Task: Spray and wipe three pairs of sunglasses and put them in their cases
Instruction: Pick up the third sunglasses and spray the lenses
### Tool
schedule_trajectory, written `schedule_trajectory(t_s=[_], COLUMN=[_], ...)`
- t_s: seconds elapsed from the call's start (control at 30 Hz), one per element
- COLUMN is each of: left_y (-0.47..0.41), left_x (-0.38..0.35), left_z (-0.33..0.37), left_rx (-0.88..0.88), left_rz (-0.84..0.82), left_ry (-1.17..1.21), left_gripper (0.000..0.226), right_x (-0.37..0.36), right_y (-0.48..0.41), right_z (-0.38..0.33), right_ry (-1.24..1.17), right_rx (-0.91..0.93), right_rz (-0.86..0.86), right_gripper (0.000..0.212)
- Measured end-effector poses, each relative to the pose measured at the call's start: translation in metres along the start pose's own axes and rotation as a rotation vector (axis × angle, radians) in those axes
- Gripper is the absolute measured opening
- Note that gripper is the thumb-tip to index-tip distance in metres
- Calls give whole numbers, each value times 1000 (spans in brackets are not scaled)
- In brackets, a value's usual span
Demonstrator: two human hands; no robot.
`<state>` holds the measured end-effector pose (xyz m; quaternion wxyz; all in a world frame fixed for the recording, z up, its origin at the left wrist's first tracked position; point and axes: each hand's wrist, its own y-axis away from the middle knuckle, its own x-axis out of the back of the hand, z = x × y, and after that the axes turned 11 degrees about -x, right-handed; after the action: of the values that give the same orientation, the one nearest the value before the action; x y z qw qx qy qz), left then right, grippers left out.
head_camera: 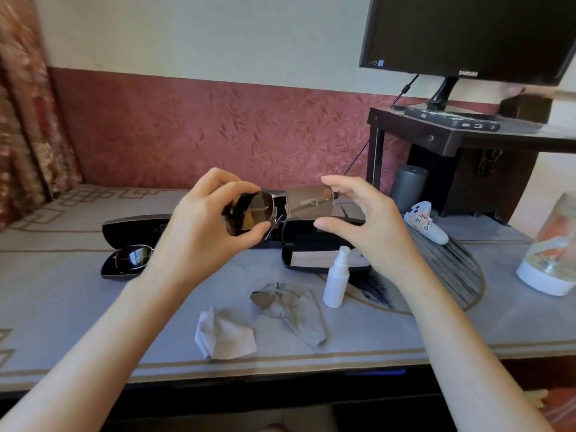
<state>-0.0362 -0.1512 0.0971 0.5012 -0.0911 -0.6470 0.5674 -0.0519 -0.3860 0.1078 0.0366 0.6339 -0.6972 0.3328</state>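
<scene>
Head view. A pair of metal-framed sunglasses with brown, rounded-rectangular tinted lenses is held level above the worktop, between both hands, temples folded behind the lenses. The left hand grasps the left lens rim, its fingers curled over the top edge and its thumb beneath. The right hand pinches the right end of the frame between forefinger and thumb, the other fingers loosely curved.

Directly below the glasses lies an open, glossy black hard-shell case with a grey lining. A second open black clamshell case lies to the left and contains another pair of dark mirrored sunglasses.

A small white plastic spray bottle stands upright just beside the nearer case. Two crumpled soft cloths lie in front of it: a pale grey one and a darker grey one, touching each other.

The worktop carries a smooth grey cover with beige line patterning. A white game controller lies to the right.
</scene>
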Motion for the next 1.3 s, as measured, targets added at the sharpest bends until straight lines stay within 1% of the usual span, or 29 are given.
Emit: schedule_trajectory(t_s=[0.1, 0.23, 0.37, 0.47, 0.53, 0.67, 0.8, 0.93, 1.03, 1.1, 1.2, 1.23, 1.3], left_y=[0, 13, 26, 34, 39, 46, 48, 52, 55, 56, 60, 62, 64], left_x=[22, 45, 56, 63, 66, 69, 76, 76, 72, 70, 68, 67, 66], left_z=[-3, -5, -9, -10, -10, -11, -12, -11, -8, -5, -2, -1, 0], left_rx=[-4, 57, 84, 123, 118, 161, 179, 174, 163, 162, 161, 163, 164], left_rz=[28, 43, 2, -34, -60, -54, -83, -69, -62, -52, -30, -23, -10], left_ry=[1, 50, 71, 107, 115, 165, 227, 208, 196, 193, 172, 168, 171], left_gripper=[40, 40, 42, 49, 54, 50, 52, 45, 45, 45, 47, 47, 48], right_x=[-10, -25, -38, -42, -42, -42, -42, -46, -44, -37, -21, -17, -15], right_y=[-6, -2, 4, 7, 9, 13, 15, 16, 19, 23, 33, 37, 48], right_z=[-17, -25, -24, -26, -30, -32, -31, -28, -23, -17, 2, 11, 27], right_ry=[1, -82, -115, -112, -123, -111, -71, -80, -42, -42, -158, -180, -171], right_rx=[30, 49, 38, 50, 51, 56, 56, 65, 87, 77, 4, -46, -187], right_rz=[-8, -38, -95, -116, -129, -150, -182, -163, -175, -113, 111, 166, 185], right_gripper=[49, 45, 44, 44, 42, 43, 43, 43, 48, 52, 44, 40, 39])
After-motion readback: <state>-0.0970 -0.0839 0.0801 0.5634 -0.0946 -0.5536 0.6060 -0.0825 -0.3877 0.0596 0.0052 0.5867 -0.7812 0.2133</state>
